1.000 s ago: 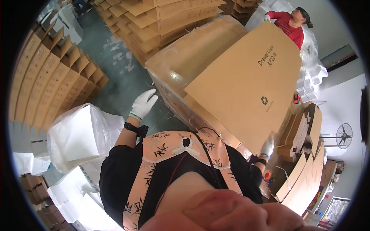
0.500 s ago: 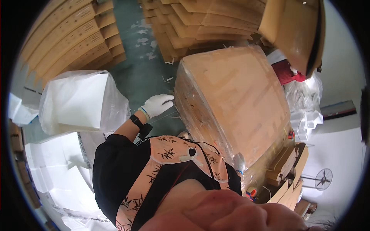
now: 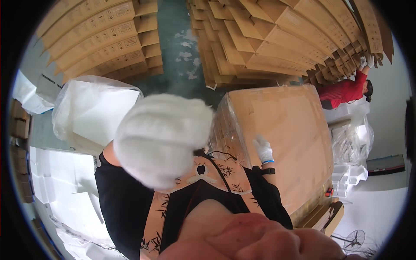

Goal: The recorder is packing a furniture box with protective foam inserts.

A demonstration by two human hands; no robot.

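Head view | left hand (image 3: 162,141), gloved, blurred close to lens at 9 o'clock, fingers curled, empty | right hand (image 3: 263,149), gloved, fingers narrow, resting on the flat cardboard stack (image 3: 294,143) at 3 o'clock.

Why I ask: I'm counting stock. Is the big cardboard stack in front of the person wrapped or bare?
Wrapped, at least on its near side: the cardboard stack shows clear film glinting there, beside the right hand resting on it.

We wear white knit gloves, left hand (image 3: 162,141) and right hand (image 3: 263,149), black sleeves, a peach bamboo-print apron.
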